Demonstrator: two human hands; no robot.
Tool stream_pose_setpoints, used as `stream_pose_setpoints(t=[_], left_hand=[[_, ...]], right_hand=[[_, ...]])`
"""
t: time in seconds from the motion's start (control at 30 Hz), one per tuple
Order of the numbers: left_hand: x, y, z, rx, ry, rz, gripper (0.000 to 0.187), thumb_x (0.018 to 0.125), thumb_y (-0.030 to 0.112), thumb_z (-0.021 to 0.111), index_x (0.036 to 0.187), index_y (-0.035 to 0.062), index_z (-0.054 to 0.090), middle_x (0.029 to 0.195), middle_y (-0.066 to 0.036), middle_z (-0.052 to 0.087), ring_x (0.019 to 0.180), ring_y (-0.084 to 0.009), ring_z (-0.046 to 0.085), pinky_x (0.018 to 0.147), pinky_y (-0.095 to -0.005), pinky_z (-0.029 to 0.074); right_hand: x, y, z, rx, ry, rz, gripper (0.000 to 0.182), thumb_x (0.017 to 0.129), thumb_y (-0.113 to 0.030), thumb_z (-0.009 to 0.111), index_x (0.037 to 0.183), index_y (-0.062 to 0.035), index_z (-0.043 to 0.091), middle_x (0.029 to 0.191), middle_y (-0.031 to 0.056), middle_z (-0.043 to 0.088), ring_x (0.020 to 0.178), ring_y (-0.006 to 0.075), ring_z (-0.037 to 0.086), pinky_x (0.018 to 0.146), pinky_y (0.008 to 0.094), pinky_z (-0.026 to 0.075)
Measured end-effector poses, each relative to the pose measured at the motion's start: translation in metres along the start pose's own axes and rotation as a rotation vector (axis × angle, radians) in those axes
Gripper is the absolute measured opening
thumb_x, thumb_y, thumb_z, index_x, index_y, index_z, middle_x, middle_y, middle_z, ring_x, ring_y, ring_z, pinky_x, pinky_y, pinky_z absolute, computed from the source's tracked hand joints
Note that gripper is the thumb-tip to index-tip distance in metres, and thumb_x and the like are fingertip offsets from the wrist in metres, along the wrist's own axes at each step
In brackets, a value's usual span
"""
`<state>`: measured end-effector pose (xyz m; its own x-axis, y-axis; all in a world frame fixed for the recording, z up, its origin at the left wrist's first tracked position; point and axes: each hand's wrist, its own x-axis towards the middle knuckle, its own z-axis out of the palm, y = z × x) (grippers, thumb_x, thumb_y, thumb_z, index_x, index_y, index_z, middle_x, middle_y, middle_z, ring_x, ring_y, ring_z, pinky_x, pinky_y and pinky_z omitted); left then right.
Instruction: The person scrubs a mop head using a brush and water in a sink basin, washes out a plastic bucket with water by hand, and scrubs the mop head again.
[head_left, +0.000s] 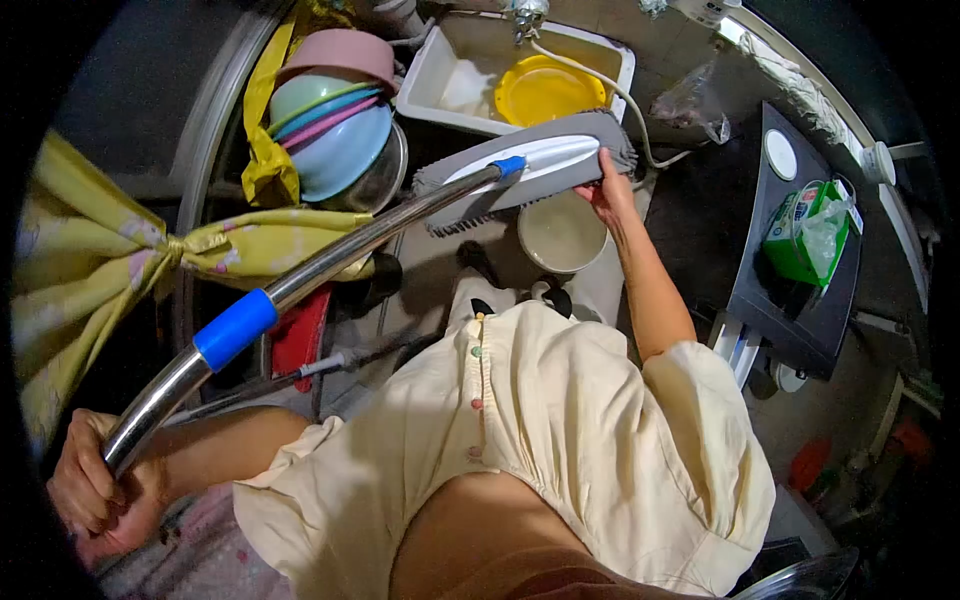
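Note:
A flat mop (345, 240) with a steel pole, blue bands and a grey fringed head (560, 172) is held up slantwise across my body. At the lower left, my left hand (95, 485) is wrapped round the pole's end. My right hand (610, 188) grips the right end of the mop head, its fingers partly hidden by the pad. Below the head, near my feet, stands a round pale bucket (563, 235), partly covered by the mop. Behind the head is a white sink (465, 85) with a yellow basin (548, 90) in it.
Stacked coloured basins (345, 140) stand at the upper left beside a tied yellow curtain (110, 230). A hose (600, 70) hangs from the tap over the sink's edge. To the right, a dark stand (745, 250) carries a green package (800, 235). A red dustpan-like object (300, 335) lies left of me.

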<state>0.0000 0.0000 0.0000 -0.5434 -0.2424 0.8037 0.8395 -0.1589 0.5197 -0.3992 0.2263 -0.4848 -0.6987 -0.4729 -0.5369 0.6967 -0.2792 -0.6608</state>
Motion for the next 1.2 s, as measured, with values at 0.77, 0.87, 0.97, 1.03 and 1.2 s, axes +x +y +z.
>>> stream_pose_setpoints(t=[0.77, 0.87, 0.97, 1.03, 1.2], left_hand=[[0.07, -0.302, -0.366, 0.236, 0.094, -0.322, 0.027, 0.098, 0.039, 0.042, 0.089, 0.0131, 0.044, 0.062, 0.003, 0.041, 0.06, -0.0103, 0.043, 0.08, -0.0367, 0.045], [0.071, -0.317, -0.384, 0.199, -0.006, -0.415, 0.023, 0.097, 0.037, 0.045, 0.095, 0.0141, 0.046, 0.068, 0.001, 0.048, 0.075, -0.0154, 0.052, 0.097, -0.0524, 0.04], [0.073, -0.337, -0.392, 0.134, -0.133, -0.474, 0.031, 0.093, 0.041, 0.05, 0.105, 0.0126, 0.049, 0.083, -0.005, 0.059, 0.099, -0.0264, 0.058, 0.103, -0.0599, 0.033], [0.077, -0.35, -0.387, 0.252, -0.036, -0.608, 0.049, 0.088, 0.047, 0.057, 0.122, 0.0143, 0.045, 0.103, -0.014, 0.06, 0.113, -0.0334, 0.054, 0.101, -0.0607, 0.035], [0.068, -0.398, -0.366, 0.602, -0.176, -1.029, 0.08, 0.086, 0.005, 0.062, 0.144, 0.012, 0.009, 0.13, -0.027, 0.045, 0.118, -0.0382, 0.05, 0.096, -0.0486, 0.045]], right_hand=[[0.199, 0.006, 0.178, -1.536, 0.184, -0.729, 0.023, 0.077, -0.013, 0.066, 0.098, -0.0035, 0.064, 0.089, 0.0214, 0.063, 0.081, 0.0402, 0.06, 0.07, 0.0464, 0.049], [0.219, 0.011, 0.172, -1.572, 0.204, -0.786, 0.029, 0.077, -0.013, 0.065, 0.105, -0.0044, 0.062, 0.095, 0.0211, 0.063, 0.081, 0.0405, 0.06, 0.069, 0.0472, 0.049], [0.244, 0.022, 0.159, -1.519, 0.285, -0.779, 0.036, 0.076, -0.012, 0.064, 0.112, -0.0067, 0.06, 0.1, 0.021, 0.062, 0.086, 0.0405, 0.06, 0.073, 0.0466, 0.05], [0.262, 0.037, 0.153, -1.441, 0.354, -0.751, 0.04, 0.076, -0.012, 0.064, 0.116, -0.0084, 0.058, 0.104, 0.0209, 0.062, 0.09, 0.0403, 0.06, 0.076, 0.046, 0.049], [0.275, 0.07, 0.165, -1.584, 0.301, -0.691, 0.072, 0.072, -0.003, 0.062, 0.139, -0.008, 0.037, 0.133, 0.0214, 0.045, 0.12, 0.0376, 0.046, 0.101, 0.042, 0.04]])
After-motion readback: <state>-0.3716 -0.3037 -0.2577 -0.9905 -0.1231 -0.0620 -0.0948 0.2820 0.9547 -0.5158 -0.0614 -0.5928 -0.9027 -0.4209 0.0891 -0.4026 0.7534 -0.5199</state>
